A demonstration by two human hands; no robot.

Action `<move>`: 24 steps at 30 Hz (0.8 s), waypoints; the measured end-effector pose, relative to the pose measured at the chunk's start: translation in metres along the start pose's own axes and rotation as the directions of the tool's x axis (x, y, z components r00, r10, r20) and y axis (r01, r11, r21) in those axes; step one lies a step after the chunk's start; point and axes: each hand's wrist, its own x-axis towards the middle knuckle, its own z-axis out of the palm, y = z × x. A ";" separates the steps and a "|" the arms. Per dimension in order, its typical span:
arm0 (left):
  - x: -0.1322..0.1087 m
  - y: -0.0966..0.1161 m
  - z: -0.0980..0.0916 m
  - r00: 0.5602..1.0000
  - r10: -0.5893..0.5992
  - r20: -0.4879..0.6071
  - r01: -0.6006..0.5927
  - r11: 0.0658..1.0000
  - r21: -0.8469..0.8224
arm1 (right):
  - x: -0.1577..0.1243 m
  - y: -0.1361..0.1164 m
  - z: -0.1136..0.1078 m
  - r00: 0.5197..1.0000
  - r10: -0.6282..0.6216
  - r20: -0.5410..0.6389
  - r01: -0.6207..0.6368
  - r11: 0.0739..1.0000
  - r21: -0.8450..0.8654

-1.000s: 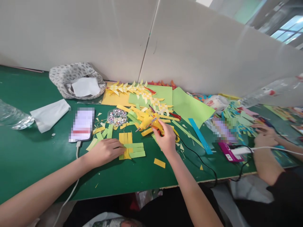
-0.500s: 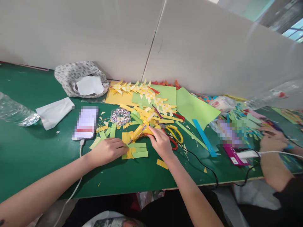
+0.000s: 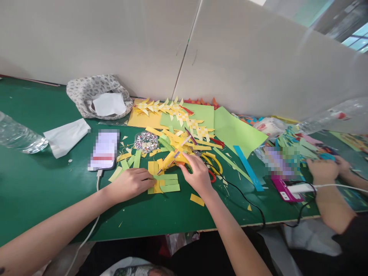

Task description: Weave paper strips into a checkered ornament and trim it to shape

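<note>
My right hand [image 3: 197, 172] is wrapped round a yellow hot glue gun [image 3: 174, 156], its nozzle pointing down and left at the woven paper strips [image 3: 168, 182]. These are yellow strips crossed with green ones, lying flat on the table. My left hand [image 3: 135, 184] presses on their left side with bent fingers, holding them down; its fingertips are partly hidden. Just behind the glue gun lie loose yellow strips, a round case of small beads [image 3: 146, 142] and scissors with yellow handles [image 3: 214, 161]. Whether the nozzle touches the paper I cannot tell.
A phone [image 3: 105, 147] on a white cable lies left of the scraps, near a water bottle [image 3: 23, 134] and a patterned cloth bag [image 3: 77, 96]. Woven paper fish [image 3: 198, 124] lie by the wall. At right are a pink power strip [image 3: 284, 189] and another person's hands [image 3: 324, 170].
My right hand and the glue gun have shifted very slightly; the nozzle stays over the strips. My left hand is still. The other person's hands at right have moved.
</note>
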 end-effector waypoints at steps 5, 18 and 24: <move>0.001 0.000 -0.001 1.000 0.001 0.010 -0.001 1.000 0.005 | 0.001 -0.003 0.000 0.999 -0.007 0.038 0.007 1.000 -0.023; -0.001 0.001 -0.001 0.999 -0.047 0.018 0.047 0.999 0.004 | 0.002 -0.004 0.002 0.997 -0.050 0.055 0.051 0.999 -0.019; -0.001 0.001 -0.001 0.999 -0.049 0.012 0.049 0.998 0.027 | 0.002 -0.004 0.001 0.999 -0.033 0.043 0.034 0.999 -0.018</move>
